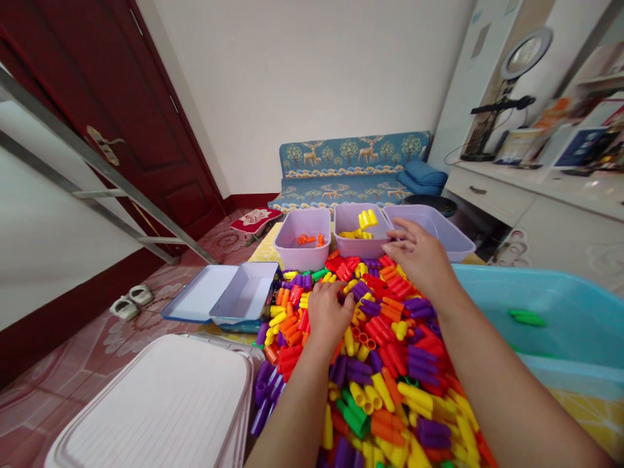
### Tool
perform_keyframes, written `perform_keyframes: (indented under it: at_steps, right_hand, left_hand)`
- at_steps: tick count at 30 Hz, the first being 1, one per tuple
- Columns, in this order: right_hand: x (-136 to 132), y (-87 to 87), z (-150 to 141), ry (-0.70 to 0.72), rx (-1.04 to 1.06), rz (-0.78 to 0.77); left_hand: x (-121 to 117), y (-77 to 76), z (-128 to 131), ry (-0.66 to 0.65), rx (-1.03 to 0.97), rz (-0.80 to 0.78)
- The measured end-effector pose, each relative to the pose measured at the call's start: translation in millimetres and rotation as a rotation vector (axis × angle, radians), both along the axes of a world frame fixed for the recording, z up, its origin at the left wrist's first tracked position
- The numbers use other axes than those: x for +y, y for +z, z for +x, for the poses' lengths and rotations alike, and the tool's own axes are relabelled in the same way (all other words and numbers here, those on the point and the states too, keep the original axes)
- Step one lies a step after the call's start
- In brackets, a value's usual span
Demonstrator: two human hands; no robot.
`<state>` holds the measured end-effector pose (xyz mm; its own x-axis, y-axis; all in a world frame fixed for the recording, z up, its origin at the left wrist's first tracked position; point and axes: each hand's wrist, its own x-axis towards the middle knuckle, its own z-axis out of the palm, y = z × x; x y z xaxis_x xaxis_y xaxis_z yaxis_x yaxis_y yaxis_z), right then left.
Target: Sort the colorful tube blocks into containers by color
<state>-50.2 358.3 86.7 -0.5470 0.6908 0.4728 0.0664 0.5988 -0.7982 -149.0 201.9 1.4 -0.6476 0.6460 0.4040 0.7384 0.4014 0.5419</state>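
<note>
Plastic pegs (375, 331) heap below three lilac bins (355, 248). Left hand (329, 315) curls closed on the pegs; right hand (419, 253) hovers open just beside the bins.

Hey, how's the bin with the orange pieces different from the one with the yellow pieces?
The orange-piece bin holds only a few orange pieces lying low on its floor, while the yellow-piece bin holds more yellow pieces. The orange pieces lie flat; the yellow ones are heaped, some rising near the rim. Both are open lilac plastic bins, side by side.
</note>
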Motion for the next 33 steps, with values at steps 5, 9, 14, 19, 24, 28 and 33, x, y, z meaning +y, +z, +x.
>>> perform_keyframes:
  at_steps: [5,9,14,19,24,28,33]
  right_hand:
    - [-0.3,-44.7,1.7,-0.029,-0.465,0.283]
    - [-3.8,-71.4,3.2,0.049,-0.574,0.368]
    - [-18.2,-64.7,3.7,0.193,-0.318,-0.013]
    - [-28.5,-69.9,9.7,0.121,-0.237,0.098]
    - [-31.7,-79.1,9.9,0.164,-0.293,0.083]
    - [-35.5,-77.4,5.6,0.215,-0.117,-0.102]
    - [-32.7,-81.4,4.7,0.118,-0.024,-0.261]
  left_hand:
    - [0.3,-0.2,0.4,0.013,-0.021,-0.002]
    - [-0.1,1.1,0.7,0.009,-0.042,0.001]
    - [-3.0,3.2,2.5,-0.100,-0.087,0.096]
    - [-5.0,3.5,4.8,-0.184,-0.088,0.141]
    - [-3.8,0.3,2.2,-0.194,-0.091,0.113]
    - [-1.5,-1.5,4.2,-0.203,-0.181,0.235]
    - [-3.9,5.5,-5.2,0.053,-0.415,0.802]
